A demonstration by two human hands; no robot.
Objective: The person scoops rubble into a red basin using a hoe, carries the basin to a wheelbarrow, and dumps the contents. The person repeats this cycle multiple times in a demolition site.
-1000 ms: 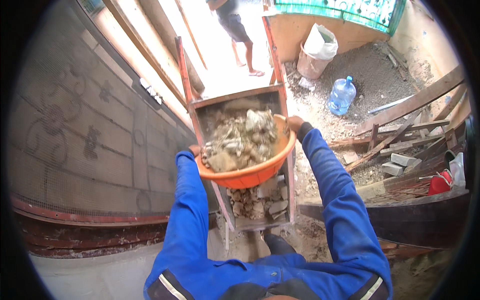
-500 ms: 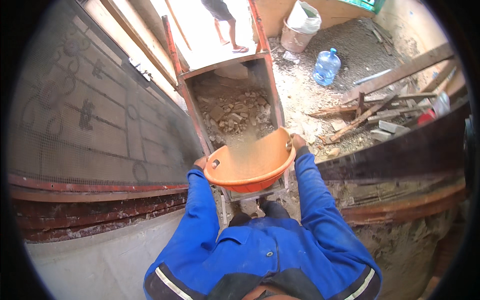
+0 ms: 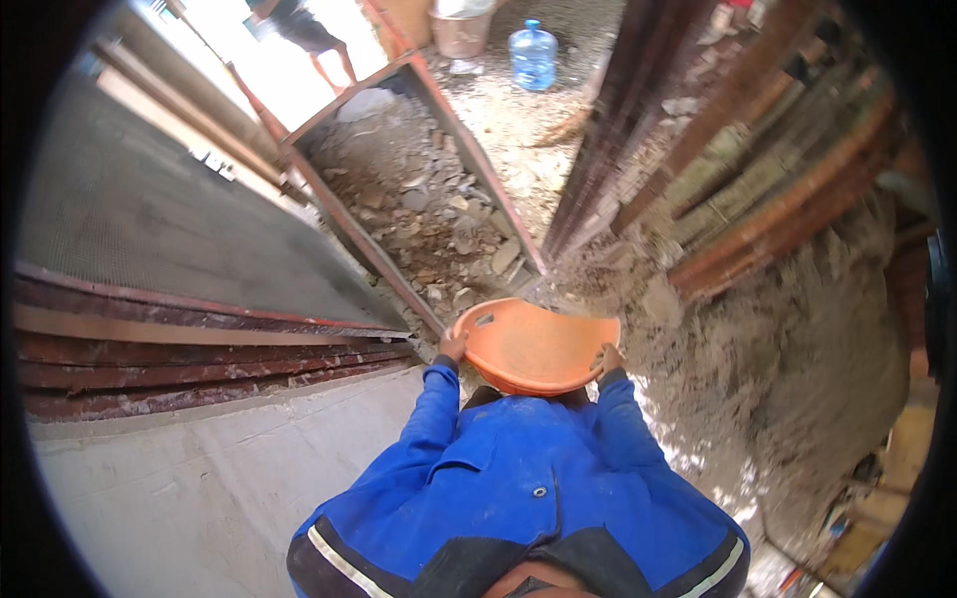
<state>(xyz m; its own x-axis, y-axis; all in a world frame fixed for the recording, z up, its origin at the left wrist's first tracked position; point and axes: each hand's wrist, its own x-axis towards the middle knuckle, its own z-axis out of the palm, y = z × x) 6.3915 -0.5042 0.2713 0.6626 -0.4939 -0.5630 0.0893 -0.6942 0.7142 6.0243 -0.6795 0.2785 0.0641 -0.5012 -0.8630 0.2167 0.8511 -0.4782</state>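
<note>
An orange plastic basin (image 3: 538, 344) with handle holes hangs in front of my body, just beyond my blue jacket. My left hand (image 3: 454, 345) grips its left rim and my right hand (image 3: 608, 361) its right rim near a handle hole. The basin's inside is dusty, with no rubble visible in it. Beyond its far left side lies a long box-shaped cart (image 3: 473, 149) with a reddish frame. Broken stones and grey rubble (image 3: 419, 204) cover the cart's bottom. The near end of the cart is close to the basin.
A meshed metal gate (image 3: 199, 219) stands on the left above a pale wall (image 3: 199, 478). Dark wooden planks (image 3: 638, 110) lean at the right beside a heap of sandy soil (image 3: 797, 369). Farther off are a blue water jug (image 3: 533, 57), a bucket (image 3: 461, 32) and a person (image 3: 304, 35).
My view has swung to the right. The basin, tilted over the cart's near end with dust falling before, is now drawn back close to my body, still in both hands.
</note>
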